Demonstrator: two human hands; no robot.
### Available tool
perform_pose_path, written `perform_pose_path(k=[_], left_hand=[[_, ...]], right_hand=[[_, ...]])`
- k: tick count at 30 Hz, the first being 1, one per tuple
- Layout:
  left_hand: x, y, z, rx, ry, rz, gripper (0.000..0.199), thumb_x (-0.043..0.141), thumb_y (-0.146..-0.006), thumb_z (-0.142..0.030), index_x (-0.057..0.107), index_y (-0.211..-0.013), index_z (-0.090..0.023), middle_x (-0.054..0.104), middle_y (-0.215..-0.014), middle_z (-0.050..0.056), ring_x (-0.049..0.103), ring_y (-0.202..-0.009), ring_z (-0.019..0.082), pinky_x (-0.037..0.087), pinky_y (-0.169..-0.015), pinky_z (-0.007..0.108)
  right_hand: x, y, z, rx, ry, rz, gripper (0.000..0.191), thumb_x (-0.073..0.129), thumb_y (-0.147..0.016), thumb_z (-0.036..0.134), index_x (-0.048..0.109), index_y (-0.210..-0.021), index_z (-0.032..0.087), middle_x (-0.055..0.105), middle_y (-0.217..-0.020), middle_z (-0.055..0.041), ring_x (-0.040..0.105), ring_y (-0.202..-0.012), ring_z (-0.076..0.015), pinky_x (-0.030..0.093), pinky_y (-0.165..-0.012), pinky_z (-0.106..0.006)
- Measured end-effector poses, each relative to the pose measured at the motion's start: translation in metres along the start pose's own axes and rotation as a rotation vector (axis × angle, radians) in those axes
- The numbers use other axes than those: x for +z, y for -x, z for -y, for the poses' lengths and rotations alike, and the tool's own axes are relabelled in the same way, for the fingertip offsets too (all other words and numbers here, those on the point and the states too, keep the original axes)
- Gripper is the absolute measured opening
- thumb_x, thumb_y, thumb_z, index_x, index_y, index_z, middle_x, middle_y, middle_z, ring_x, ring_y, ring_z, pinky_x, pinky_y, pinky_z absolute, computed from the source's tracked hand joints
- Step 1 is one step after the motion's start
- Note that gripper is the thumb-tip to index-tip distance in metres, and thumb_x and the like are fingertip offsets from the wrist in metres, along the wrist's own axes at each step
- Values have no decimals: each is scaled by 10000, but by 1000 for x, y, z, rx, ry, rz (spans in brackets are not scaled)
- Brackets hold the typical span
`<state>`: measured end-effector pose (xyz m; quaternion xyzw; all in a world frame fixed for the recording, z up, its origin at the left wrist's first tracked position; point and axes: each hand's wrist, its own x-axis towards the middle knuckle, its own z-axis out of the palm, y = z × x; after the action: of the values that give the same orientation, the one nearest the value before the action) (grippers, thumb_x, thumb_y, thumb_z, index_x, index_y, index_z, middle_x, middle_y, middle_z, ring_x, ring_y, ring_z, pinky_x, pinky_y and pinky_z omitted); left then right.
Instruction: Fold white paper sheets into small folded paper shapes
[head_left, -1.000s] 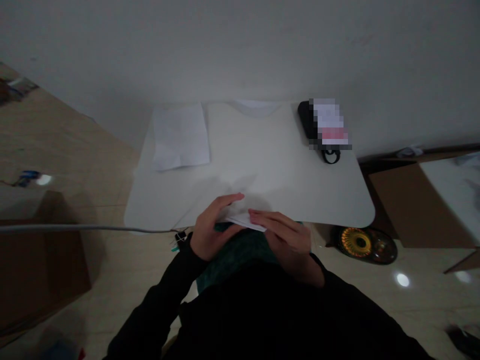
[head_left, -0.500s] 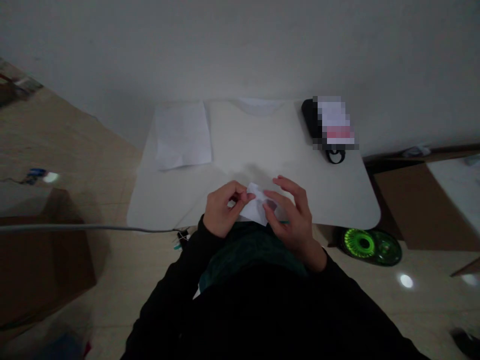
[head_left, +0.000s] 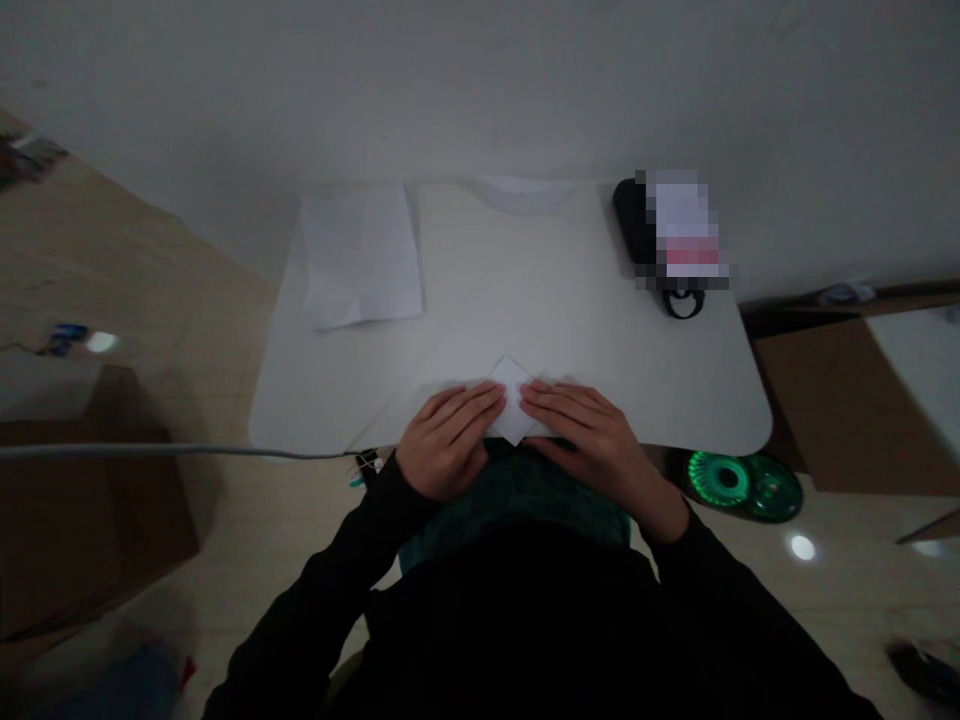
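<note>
A small folded piece of white paper (head_left: 513, 400), diamond-shaped from above, lies at the front edge of the white table (head_left: 495, 290). My left hand (head_left: 451, 435) rests flat on its left side, fingers stretched out and held together. From the right, my right hand (head_left: 589, 430) presses its outstretched fingertips onto the other side, with the thumb lower, near the table edge. Between the two sets of fingertips a strip of the paper shows; its left and right corners are hidden under the fingers.
A larger white sheet (head_left: 364, 258) lies at the table's back left. At the back right sits a black case (head_left: 636, 225) with a blurred-out label and a strap loop. A grey cable (head_left: 187, 452) runs in from the left. A green-lit fan (head_left: 718, 480) and cardboard (head_left: 862, 400) are right of the table.
Both hands have gone from pinching and handling the raised paper to lying flat on it. The paper is now down on the table edge as a diamond. The view has shifted slightly.
</note>
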<state>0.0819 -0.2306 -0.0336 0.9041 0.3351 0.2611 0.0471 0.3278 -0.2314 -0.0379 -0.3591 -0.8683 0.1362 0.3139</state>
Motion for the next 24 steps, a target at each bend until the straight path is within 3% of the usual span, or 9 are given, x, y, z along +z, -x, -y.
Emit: perform_pose_path(k=[3, 6, 9, 14, 24], left_hand=[[-1, 4, -4, -12, -3, -38, 531, 598, -860, -155, 518, -1385, -148, 647, -1341, 127, 597, -1273, 239, 478, -1040, 436], [-1, 2, -4, -79, 5, -81, 448, 670, -847, -206, 606, -1291, -191, 699, -1265, 95, 661, -1159, 234, 513, -926, 403], [-2, -3, -3, -191, 52, -111, 284, 684, -855, -208, 692, -1139, -227, 747, -1165, 51, 692, -1008, 208, 512, -810, 367], [0, -13, 0, -299, 166, -161, 81, 659, -894, -209, 729, -933, -211, 780, -1027, 30, 688, -863, 171, 511, -786, 352], [2, -28, 2, -445, 168, -226, 130, 663, -901, -290, 735, -845, -197, 772, -895, 27, 711, -823, 155, 565, -792, 328]], right_hand=[[1, 0, 1, 5, -39, -51, 415, 693, -888, 257, 624, -1295, 214, 705, -1261, -102, 648, -1195, -219, 561, -945, -407], [1, -2, 2, 38, -60, -49, 335, 685, -894, 262, 664, -1228, 231, 713, -1235, -96, 675, -1064, -223, 565, -861, -412], [2, -5, 2, 111, -87, -79, 224, 627, -932, 240, 703, -1143, 229, 720, -1145, -91, 653, -963, -206, 555, -820, -403], [4, -15, 4, 283, -57, -190, 144, 611, -942, 279, 740, -932, 216, 654, -888, -60, 594, -860, -197, 522, -756, -369], [8, -22, 8, 477, 8, -169, 187, 634, -925, 358, 704, -824, 217, 638, -803, -42, 527, -827, -221, 433, -779, -394]])
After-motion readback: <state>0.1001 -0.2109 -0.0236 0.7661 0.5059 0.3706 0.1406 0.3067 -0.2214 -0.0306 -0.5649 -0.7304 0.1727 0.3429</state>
